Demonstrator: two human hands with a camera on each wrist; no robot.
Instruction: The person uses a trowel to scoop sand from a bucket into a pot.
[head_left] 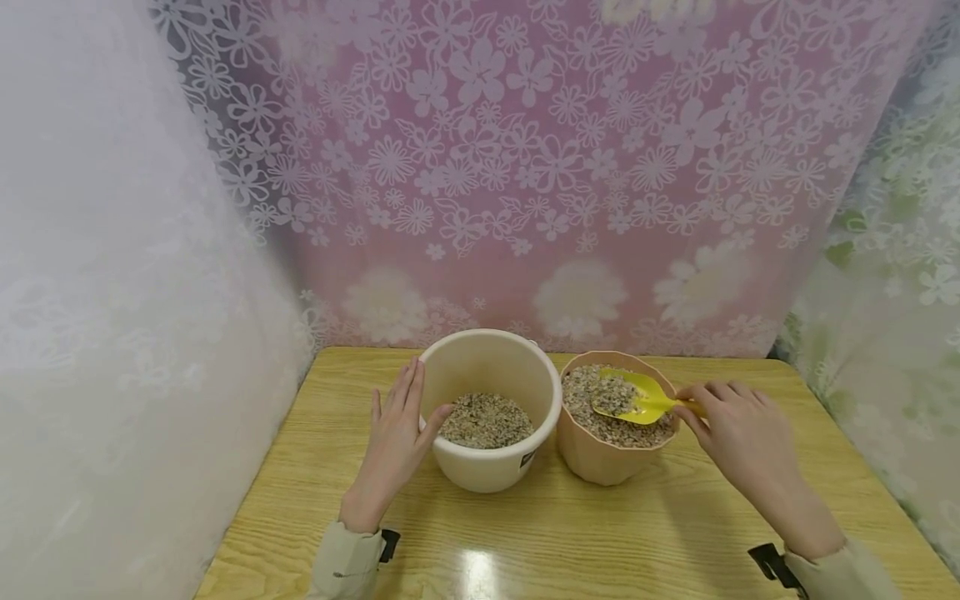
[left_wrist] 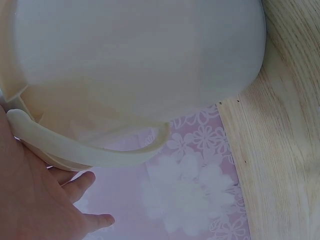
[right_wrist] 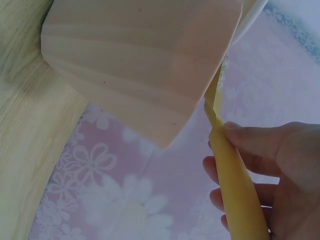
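At the far left, a pale sheet (head_left: 112, 250) is seen beside the table (head_left: 562, 542). Next to it, the left sleeve (head_left: 348, 558) is crossed at the cuff by a black strap (head_left: 389, 545). The left hand (head_left: 393, 442) is held open, its fingers extended and laid against the left side of the bucket (head_left: 480, 477), with the thumb reaching over the rim; nothing is gripped by it. In the left wrist view, a pale handle (left_wrist: 90, 150) is seen on the bucket's side, close to that hand. The bucket is set upright on the table, and its bottom is covered with gravel (head_left: 487, 421). Just to its right, the pot (head_left: 600, 458) is stood upright, filled much higher with similar gravel; whether the two are touching cannot be told. Over the pot's contents the yellow scoop (head_left: 654, 407) is held, its blade loaded with grains, its neck passing over the pot's right rim. Its handle is pinched between the thumb and curled fingers of the right hand (head_left: 742, 433). Farther right, the right sleeve (head_left: 840, 575) is shown. Behind everything, a pink floral curtain (head_left: 510, 167) is hung.
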